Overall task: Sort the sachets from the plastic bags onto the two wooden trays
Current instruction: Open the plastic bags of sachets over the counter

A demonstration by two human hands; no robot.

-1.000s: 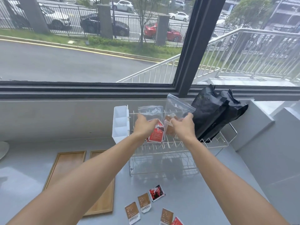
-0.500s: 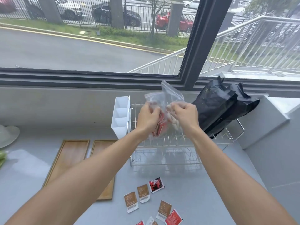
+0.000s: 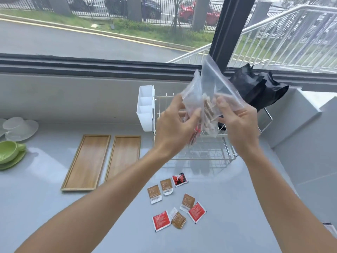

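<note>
Mid-frame, our left hand [image 3: 175, 128] and right hand [image 3: 238, 125] each pinch a clear plastic bag [image 3: 217, 92] of sachets. Bags in hand; next, empty them near trays [image 3: 107, 159], lower left.

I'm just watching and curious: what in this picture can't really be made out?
- Head view: the sachets inside the two clear plastic bags are motion-blurred and covered by the left hand and right hand, so they cannot be counted.
- The print on the loose red and brown sachets on the grey counter is too small to read.
- The pale green cup is cut off by the left edge.
</note>
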